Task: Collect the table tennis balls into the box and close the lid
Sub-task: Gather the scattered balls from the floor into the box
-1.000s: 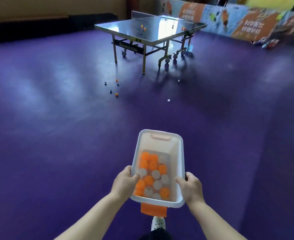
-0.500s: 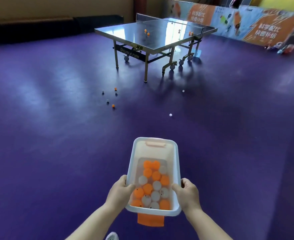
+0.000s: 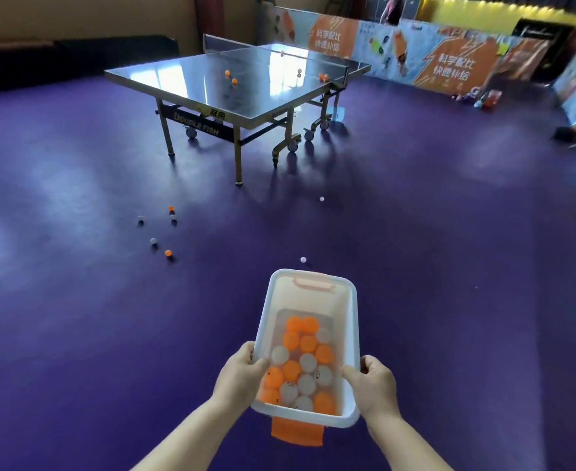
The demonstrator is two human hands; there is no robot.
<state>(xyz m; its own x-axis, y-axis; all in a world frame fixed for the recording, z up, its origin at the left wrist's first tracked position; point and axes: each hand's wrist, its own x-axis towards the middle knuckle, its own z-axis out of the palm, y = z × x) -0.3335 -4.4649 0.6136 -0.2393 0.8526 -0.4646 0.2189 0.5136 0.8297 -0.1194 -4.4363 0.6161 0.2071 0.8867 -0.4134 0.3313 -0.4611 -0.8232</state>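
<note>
- The left hand (image 3: 242,375) and right hand (image 3: 375,385) each grip a long side of the white translucent plastic box (image 3: 353,317) near its near end. The fingers (image 3: 258,363) are clamped on the rim with thumbs inside, the same hold as a second ago.
- The box is carried low in front of the body, lid off. The orange and white table tennis balls (image 3: 300,362) lie piled in its near half, and their number looks unchanged.
- An orange flap (image 3: 296,431) hangs below the near end. I cannot tell whether it belongs to the lid.
- Over the last second the person has walked forward. The nearest loose white ball (image 3: 302,259) now lies just beyond the box's far rim, so it is likely the next pick-up.
- Further out lie a second white ball (image 3: 321,199) and, to the left, a scattered group of balls (image 3: 168,253), well apart from each other.
- More balls (image 3: 234,81) rest on the glossy tabletop (image 3: 262,96) of the wheeled table tennis table, so collecting is far from finished.
- The purple floor (image 3: 75,300) is open all the way to the table legs. The printed barriers (image 3: 449,62) stand far off to the right.
</note>
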